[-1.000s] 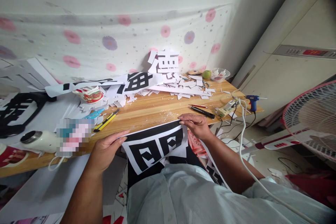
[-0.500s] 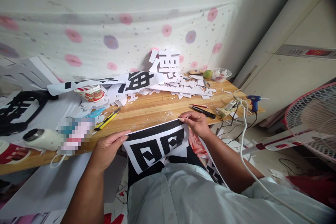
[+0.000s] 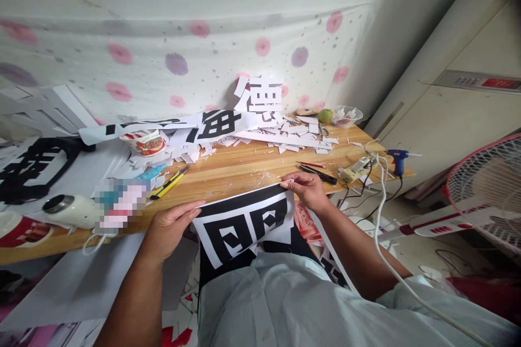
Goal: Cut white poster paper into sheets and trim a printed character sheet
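A sheet of white paper (image 3: 241, 216) printed with a bold black character is stretched between my two hands, over my lap at the table's front edge. My left hand (image 3: 173, 227) pinches its upper left corner between thumb and fingers. At the upper right corner my right hand (image 3: 306, 191) grips the sheet the same way. The sheet's lower part sags toward my dark trousers. Just beyond my right hand lie a black pen (image 3: 317, 174) and a thin red pencil (image 3: 312, 165). A yellow utility knife (image 3: 170, 182) rests on the table beyond my left hand.
Paper offcuts (image 3: 291, 138) and a white cut-out character (image 3: 262, 93) lie along the back of the wooden table (image 3: 228, 166). At right are a power strip (image 3: 358, 169), a blue glue gun (image 3: 398, 160), a white cable and a fan (image 3: 488, 190). A bottle (image 3: 67, 210) stands left.
The view has shifted slightly, so the table things appear a little farther right. Both hands keep the same hold on the paper, which has barely moved.
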Demonstrator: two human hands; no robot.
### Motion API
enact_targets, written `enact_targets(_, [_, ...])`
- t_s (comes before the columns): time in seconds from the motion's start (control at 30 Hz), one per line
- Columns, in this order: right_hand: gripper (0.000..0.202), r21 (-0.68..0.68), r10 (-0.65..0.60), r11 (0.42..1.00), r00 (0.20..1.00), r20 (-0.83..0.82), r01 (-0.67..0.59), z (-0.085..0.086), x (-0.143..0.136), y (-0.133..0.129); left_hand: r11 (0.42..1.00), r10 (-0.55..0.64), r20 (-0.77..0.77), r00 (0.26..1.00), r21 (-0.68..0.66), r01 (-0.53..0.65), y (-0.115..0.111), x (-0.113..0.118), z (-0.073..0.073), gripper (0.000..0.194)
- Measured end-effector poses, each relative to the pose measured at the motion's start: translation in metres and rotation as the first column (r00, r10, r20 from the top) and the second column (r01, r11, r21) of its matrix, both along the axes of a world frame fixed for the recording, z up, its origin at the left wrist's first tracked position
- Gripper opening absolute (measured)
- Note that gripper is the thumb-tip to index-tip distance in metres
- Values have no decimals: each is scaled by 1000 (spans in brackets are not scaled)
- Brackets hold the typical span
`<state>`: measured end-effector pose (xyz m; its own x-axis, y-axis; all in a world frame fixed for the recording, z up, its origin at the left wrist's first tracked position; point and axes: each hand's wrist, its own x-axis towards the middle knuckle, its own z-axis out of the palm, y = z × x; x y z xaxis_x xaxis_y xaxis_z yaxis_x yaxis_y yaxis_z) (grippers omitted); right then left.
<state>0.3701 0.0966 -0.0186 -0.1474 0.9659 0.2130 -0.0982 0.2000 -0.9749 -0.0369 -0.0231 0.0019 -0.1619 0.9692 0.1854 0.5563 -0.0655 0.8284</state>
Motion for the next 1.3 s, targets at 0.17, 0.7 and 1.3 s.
enact_targets(0.17, [24,30,9,999,1000,17,-9,-4,3,2,1000,-3,10,1000,-19,3,2,2,5,49])
enact_targets(0.7, [24,130,1,991,997,78,-11,4,1,6,915,-383,-535,753,-108,389,7,29,82,54])
enact_targets(1.3, [25,148,-43,989,991,129,24,0,3,4,924,-368,-116,923,-157,349,16,-1,46,36])
